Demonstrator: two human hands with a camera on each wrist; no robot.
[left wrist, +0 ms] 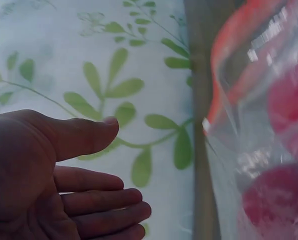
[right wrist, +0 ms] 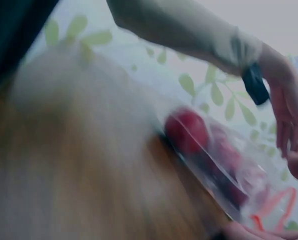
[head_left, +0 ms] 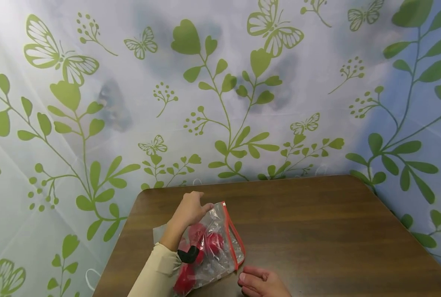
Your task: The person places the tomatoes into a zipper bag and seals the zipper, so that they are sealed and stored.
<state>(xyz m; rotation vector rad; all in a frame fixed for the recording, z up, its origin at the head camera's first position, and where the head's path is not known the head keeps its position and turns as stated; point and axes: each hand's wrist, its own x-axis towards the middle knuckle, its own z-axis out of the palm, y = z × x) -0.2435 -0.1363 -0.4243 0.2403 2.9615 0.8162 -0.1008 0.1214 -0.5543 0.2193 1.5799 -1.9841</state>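
Observation:
A clear plastic zip bag (head_left: 220, 222) with an orange-red zip edge lies on the brown table, its mouth gaping between the two orange strips. Several red, roundish things (head_left: 214, 243) are inside; their kind is blurred by the plastic. My left hand (head_left: 190, 208) is above the bag's far side, and the left wrist view shows its fingers (left wrist: 106, 202) straight, thumb apart, nothing held. By the bag's near right corner is my right hand (head_left: 263, 282), fingers loosely bent with nothing visible in them. In the right wrist view only a bit of the right hand (right wrist: 244, 232) shows, close to the orange edge.
The brown wooden table (head_left: 317, 231) extends to the right of the bag. Behind it hangs a pale cloth (head_left: 220, 103) printed with green leaves and butterflies. A black wrist strap (head_left: 188, 254) sits on the left wrist, over the bag.

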